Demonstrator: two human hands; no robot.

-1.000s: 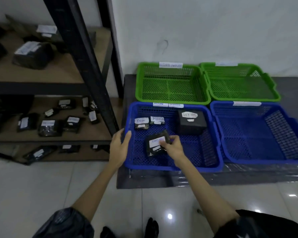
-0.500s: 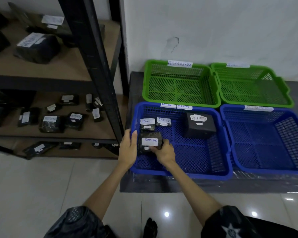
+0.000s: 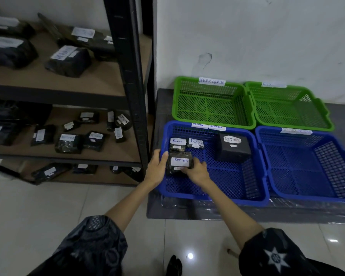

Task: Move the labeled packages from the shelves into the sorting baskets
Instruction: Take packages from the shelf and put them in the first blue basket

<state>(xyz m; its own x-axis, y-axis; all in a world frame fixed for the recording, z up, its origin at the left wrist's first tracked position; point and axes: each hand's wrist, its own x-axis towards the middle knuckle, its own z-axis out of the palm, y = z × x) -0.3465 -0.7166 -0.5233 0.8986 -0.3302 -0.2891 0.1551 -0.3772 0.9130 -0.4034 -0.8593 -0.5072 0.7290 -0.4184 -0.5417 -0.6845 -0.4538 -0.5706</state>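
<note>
the small dark package (image 3: 180, 163) with the handwritten "return" label sits low in the front-left corner of the left blue basket (image 3: 213, 197), right behind the basket's left wall. the right hand (image 3: 195, 171) has its fingers curled onto the package's near edge, so it's holding it, and the left hand (image 3: 156, 169) is draped over the basket's left rim with its fingers straight against the package's left side, more steadying than gripping. looks like the placing step: the package is basically down in the basket, just not let go of yet.

just behind it are two more little packages labeled "return" (image 3: 177, 144) and (image 3: 196, 144), side by side against the back wall, and a bigger black box (image 3: 234, 148) marked "return" further right in the same basket. the tags on that basket's back rim read "return" and "overdue". the right blue basket (image 3: 307, 198) and both green baskets behind, the left one (image 3: 213, 125) tagged "return overdue" and the right one (image 3: 291, 127) with a tag too blurry to read, hold nothing that can be seen.

next move probably calls for both hands to let go and swing left to the shelves (image 3: 100, 82), where plenty of labeled packages (image 3: 69, 143) are still waiting on the middle and upper boards. each label will need reading to pick the right basket, and some of them are too small or blurred to make out from here.
</note>
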